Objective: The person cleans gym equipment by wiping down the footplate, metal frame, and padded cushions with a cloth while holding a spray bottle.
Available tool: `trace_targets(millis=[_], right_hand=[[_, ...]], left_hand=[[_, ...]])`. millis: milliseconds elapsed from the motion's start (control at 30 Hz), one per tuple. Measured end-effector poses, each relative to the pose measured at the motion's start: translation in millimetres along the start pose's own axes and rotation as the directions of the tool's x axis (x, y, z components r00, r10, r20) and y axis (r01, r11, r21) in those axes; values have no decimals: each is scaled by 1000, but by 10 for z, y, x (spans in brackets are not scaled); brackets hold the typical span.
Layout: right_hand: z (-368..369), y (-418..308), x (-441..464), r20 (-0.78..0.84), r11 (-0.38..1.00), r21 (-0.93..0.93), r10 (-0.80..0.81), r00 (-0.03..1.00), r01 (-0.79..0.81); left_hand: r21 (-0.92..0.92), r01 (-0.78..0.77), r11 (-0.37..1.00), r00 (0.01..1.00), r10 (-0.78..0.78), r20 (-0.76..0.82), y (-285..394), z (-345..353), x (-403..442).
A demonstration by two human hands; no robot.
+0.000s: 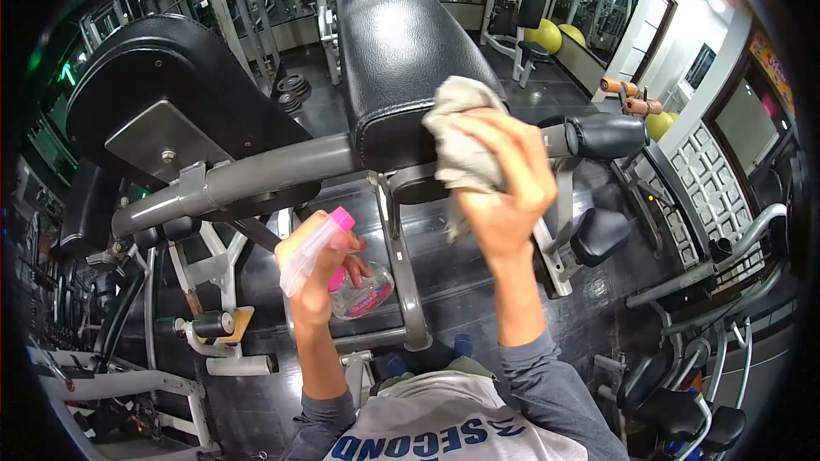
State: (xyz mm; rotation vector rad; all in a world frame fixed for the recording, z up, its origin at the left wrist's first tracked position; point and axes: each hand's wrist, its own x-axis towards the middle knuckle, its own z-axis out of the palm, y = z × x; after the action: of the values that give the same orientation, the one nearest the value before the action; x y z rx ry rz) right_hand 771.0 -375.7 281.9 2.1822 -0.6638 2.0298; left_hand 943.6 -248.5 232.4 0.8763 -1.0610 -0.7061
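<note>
My left hand (318, 260) is wrapped round the neck of a clear spray bottle (363, 294) with a pink-tipped trigger head, held low in front of me. In my right hand (512, 179) is a crumpled light grey cloth (465, 137), pressed at the near right corner of a black padded bench (410, 43). Some of the cloth hangs below the fingers. The bench pad rests above a grey metal tube (282, 171) of the exercise machine. Slight blur softens my right hand.
Left of the bench stands a large black pad (162, 77) on a metal plate. A black roller (606, 135) juts out at the right end of the frame. Weight plates (293, 90) lie on the dark floor, with yellow exercise balls (547, 36) behind. Other gym machines stand around.
</note>
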Motion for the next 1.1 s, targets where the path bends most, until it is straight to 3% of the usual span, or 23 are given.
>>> trace_targets(millis=[133,267,333,500,633,733,867,933,1100], right_hand=[[203,-322,-44,243,997,40,-79,967,71],[3,-221,-118,385,999,-1,-44,922,48],[-184,-73,-128,344,993,-95,-30,938,66],[-346,78,-177,170,980,-192,95,981,-62],[-22,-318,-288,300,996,-58,86,950,-71],[94,-408,-334,244,995,-13,103,964,-103],[43,-555,-459,193,984,-28,176,965,-174],[25,-643,-500,227,984,-50,178,958,-171],[165,-831,-506,313,985,-95,168,935,-146]], left_hand=[[-14,33,999,997,-34,-69,35,18,17],[-10,8,1000,998,-9,-64,-8,-27,11],[-9,16,1000,1000,-16,-24,-49,-96,-18],[-19,1,1000,999,-2,-45,-70,-213,-59],[-17,13,1000,993,-15,-119,-47,-201,-13],[45,-4,999,988,11,-153,-3,-217,56],[186,44,982,983,-9,-185,39,-361,147],[339,-16,941,988,67,-141,4,-450,188],[232,7,973,992,23,-126,21,-562,248]])
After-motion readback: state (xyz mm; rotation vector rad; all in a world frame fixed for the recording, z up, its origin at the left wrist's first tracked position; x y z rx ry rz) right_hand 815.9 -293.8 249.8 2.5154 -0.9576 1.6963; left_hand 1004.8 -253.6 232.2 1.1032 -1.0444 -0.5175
